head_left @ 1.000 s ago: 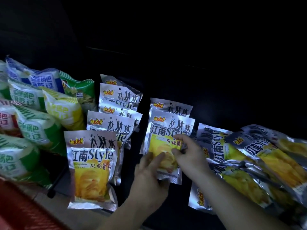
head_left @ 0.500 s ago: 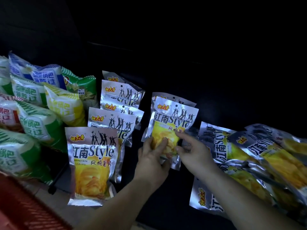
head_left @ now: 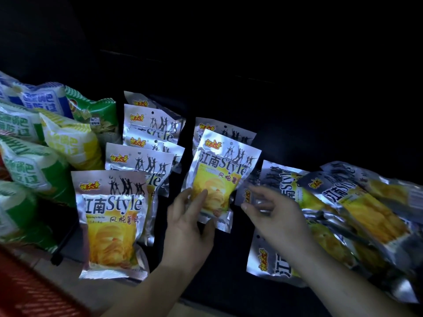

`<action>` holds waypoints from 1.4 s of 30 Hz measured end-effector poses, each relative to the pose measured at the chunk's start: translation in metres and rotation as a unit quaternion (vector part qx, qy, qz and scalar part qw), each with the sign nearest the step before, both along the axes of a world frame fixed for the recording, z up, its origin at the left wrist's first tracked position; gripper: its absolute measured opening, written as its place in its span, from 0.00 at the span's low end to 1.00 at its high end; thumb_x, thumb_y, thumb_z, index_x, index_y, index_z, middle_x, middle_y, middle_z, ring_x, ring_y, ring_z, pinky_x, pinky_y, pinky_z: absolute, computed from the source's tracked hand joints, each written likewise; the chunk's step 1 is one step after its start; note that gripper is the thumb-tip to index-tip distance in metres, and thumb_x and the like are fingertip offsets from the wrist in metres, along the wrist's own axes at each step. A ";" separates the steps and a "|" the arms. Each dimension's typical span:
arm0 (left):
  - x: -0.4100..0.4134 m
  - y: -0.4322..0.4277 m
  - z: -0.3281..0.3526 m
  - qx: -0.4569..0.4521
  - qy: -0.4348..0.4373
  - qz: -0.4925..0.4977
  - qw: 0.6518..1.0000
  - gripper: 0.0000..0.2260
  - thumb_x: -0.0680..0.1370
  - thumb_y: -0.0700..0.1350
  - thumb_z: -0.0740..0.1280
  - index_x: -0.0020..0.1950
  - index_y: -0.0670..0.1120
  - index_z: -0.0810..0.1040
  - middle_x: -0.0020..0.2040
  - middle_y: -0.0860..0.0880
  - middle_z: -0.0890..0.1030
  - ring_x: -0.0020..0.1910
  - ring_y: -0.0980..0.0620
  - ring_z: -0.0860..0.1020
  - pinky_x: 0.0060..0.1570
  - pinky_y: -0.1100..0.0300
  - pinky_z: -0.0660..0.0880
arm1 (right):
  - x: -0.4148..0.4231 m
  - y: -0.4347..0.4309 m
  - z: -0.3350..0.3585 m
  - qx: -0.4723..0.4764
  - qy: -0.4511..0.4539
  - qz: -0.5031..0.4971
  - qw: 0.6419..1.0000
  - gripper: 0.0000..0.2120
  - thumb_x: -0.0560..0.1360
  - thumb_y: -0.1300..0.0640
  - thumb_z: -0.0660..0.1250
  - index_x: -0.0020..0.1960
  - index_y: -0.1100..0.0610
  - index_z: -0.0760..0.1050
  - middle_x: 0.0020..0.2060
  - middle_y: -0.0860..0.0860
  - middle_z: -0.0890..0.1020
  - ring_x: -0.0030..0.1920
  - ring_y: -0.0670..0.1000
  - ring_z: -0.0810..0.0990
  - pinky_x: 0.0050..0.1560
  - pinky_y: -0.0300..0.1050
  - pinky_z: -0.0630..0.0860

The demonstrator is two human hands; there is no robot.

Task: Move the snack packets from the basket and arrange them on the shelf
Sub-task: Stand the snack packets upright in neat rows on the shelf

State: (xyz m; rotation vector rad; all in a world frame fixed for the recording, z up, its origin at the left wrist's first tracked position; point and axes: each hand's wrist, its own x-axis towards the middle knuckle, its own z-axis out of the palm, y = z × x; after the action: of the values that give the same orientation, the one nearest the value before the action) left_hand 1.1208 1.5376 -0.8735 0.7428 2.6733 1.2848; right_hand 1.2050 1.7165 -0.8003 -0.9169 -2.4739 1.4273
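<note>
A silver and yellow chip packet (head_left: 223, 177) stands tilted in the middle row of the dark shelf (head_left: 212, 277), in front of another packet (head_left: 225, 129). My left hand (head_left: 188, 227) grips its lower left edge, thumb on the front. My right hand (head_left: 275, 217) hovers just to its right, fingers spread and loosely curved by the corner of a lying packet (head_left: 248, 194); blur hides any contact. A loose pile of the same packets (head_left: 348, 213) lies on the right. The red basket (head_left: 25, 291) shows at the bottom left corner.
A row of several upright chip packets (head_left: 112, 223) fills the shelf to the left of my hands. Further left are puffy green, yellow and blue snack bags (head_left: 34, 167). The shelf's back is dark.
My hands pushed the middle packet back and stood it more upright. My right hand let go of it and moved right toward the lying pile. The left hand stayed on it.
</note>
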 end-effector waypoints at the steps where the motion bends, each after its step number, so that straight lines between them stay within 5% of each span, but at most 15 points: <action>1: 0.006 0.001 0.003 0.013 0.020 -0.005 1.000 0.27 0.75 0.43 0.75 0.73 0.55 0.75 0.72 0.51 0.69 0.70 0.48 0.70 0.58 0.58 0.74 | 0.006 0.003 0.005 0.002 -0.003 -0.002 1.000 0.15 0.76 0.51 0.74 0.62 0.40 0.80 0.49 0.35 0.82 0.48 0.35 0.81 0.47 0.37 0.80; 4: 0.031 0.012 0.014 0.074 -0.021 -0.037 0.996 0.21 0.77 0.41 0.74 0.68 0.55 0.78 0.63 0.57 0.74 0.48 0.55 0.81 0.45 0.56 0.80 | 0.025 0.015 0.023 0.030 -0.012 0.003 0.999 0.09 0.76 0.52 0.75 0.51 0.39 0.82 0.43 0.37 0.84 0.43 0.36 0.82 0.46 0.42 0.82; 7: 0.061 0.035 0.028 0.124 -0.225 -0.061 0.964 0.17 0.78 0.43 0.73 0.63 0.60 0.80 0.58 0.58 0.81 0.45 0.54 0.83 0.45 0.59 0.80 | 0.049 0.032 0.043 0.056 -0.007 -0.011 0.998 0.09 0.75 0.52 0.75 0.49 0.37 0.81 0.43 0.36 0.84 0.44 0.38 0.82 0.46 0.42 0.80; 10: 0.084 0.061 0.036 0.137 -0.324 -0.094 0.931 0.12 0.79 0.45 0.72 0.60 0.58 0.82 0.51 0.55 0.85 0.45 0.52 0.83 0.42 0.60 0.78 | 0.079 0.058 0.055 0.389 -0.042 -0.031 0.920 0.13 0.72 0.47 0.75 0.56 0.44 0.83 0.53 0.44 0.83 0.56 0.53 0.79 0.52 0.52 0.79; 12: 0.091 0.076 0.047 0.140 -0.333 -0.095 0.928 0.09 0.79 0.45 0.73 0.57 0.56 0.83 0.47 0.56 0.85 0.42 0.56 0.82 0.40 0.65 0.76 | 0.094 0.075 0.065 0.453 -0.102 -0.051 0.884 0.22 0.72 0.41 0.72 0.64 0.46 0.80 0.62 0.51 0.79 0.64 0.60 0.74 0.58 0.59 0.76; 15: 0.094 0.108 0.071 0.163 -0.358 -0.072 0.917 0.05 0.79 0.44 0.72 0.52 0.53 0.84 0.42 0.49 0.85 0.39 0.52 0.82 0.35 0.64 0.76 | 0.112 0.100 0.064 0.353 -0.239 -0.066 0.902 0.31 0.76 0.30 0.60 0.76 0.38 0.66 0.79 0.50 0.63 0.79 0.60 0.57 0.75 0.62 0.61; 17: 0.093 0.135 0.087 0.183 -0.391 -0.060 0.900 0.04 0.79 0.42 0.72 0.52 0.51 0.83 0.43 0.46 0.86 0.43 0.45 0.84 0.42 0.54 0.84 | 0.119 0.113 0.056 0.301 -0.254 -0.071 0.917 0.34 0.75 0.26 0.57 0.78 0.36 0.59 0.82 0.49 0.55 0.81 0.58 0.49 0.79 0.61 0.50; 19: 0.097 0.159 0.098 0.195 -0.442 -0.066 0.873 0.04 0.79 0.40 0.72 0.52 0.48 0.82 0.43 0.43 0.86 0.44 0.44 0.84 0.56 0.43 0.82 | 0.125 0.120 0.050 0.276 -0.230 -0.077 0.930 0.34 0.73 0.27 0.58 0.76 0.37 0.64 0.80 0.49 0.62 0.80 0.58 0.57 0.79 0.62 0.54; 23: 0.114 0.193 0.096 0.164 -0.492 -0.092 0.850 0.08 0.78 0.38 0.72 0.56 0.47 0.82 0.50 0.43 0.85 0.51 0.47 0.84 0.62 0.43 0.79 | 0.141 0.127 0.046 0.193 -0.177 -0.098 0.960 0.28 0.72 0.34 0.63 0.70 0.41 0.74 0.64 0.47 0.81 0.64 0.55 0.79 0.69 0.60 0.70; 26: 0.123 0.204 0.090 0.180 -0.491 -0.077 0.849 0.10 0.78 0.39 0.73 0.57 0.49 0.82 0.53 0.47 0.85 0.56 0.47 0.83 0.62 0.50 0.80 | 0.150 0.128 0.047 0.174 -0.135 -0.112 0.969 0.22 0.75 0.39 0.63 0.68 0.39 0.75 0.52 0.43 0.85 0.54 0.50 0.82 0.66 0.60 0.74; 30: 0.127 0.212 0.078 0.200 -0.474 0.011 0.858 0.10 0.75 0.39 0.76 0.54 0.47 0.80 0.49 0.47 0.83 0.48 0.50 0.82 0.53 0.56 0.82 | 0.154 0.128 0.043 0.148 -0.107 -0.116 0.976 0.17 0.79 0.45 0.65 0.68 0.39 0.75 0.44 0.40 0.83 0.50 0.45 0.82 0.63 0.55 0.77; 35: 0.118 0.217 0.074 0.219 -0.482 0.059 0.846 0.12 0.73 0.25 0.71 0.47 0.42 0.78 0.43 0.39 0.82 0.39 0.47 0.80 0.39 0.54 0.82 | 0.156 0.129 0.040 0.147 -0.077 -0.103 0.981 0.19 0.78 0.44 0.67 0.69 0.43 0.77 0.56 0.40 0.81 0.55 0.45 0.81 0.58 0.48 0.80; 39: 0.109 0.189 0.093 0.263 -0.430 0.057 0.862 0.12 0.75 0.26 0.71 0.43 0.44 0.78 0.40 0.42 0.83 0.39 0.49 0.80 0.41 0.58 0.80 | 0.149 0.126 0.046 0.169 -0.032 -0.101 0.980 0.22 0.75 0.34 0.66 0.67 0.38 0.76 0.61 0.33 0.71 0.64 0.43 0.73 0.60 0.49 0.77; 42: 0.094 0.151 0.108 0.298 -0.426 0.015 0.854 0.14 0.76 0.27 0.69 0.40 0.46 0.76 0.36 0.45 0.82 0.36 0.51 0.79 0.39 0.58 0.77 | 0.128 0.113 0.061 0.035 0.020 -0.085 0.996 0.24 0.71 0.33 0.69 0.66 0.31 0.73 0.61 0.31 0.72 0.63 0.37 0.72 0.60 0.41 0.75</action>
State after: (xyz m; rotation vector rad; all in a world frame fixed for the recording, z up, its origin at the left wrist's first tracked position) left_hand 1.2151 1.6891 -0.7658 0.0734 1.5871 1.8908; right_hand 1.3328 1.8295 -0.7398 -1.0445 -2.3380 1.2832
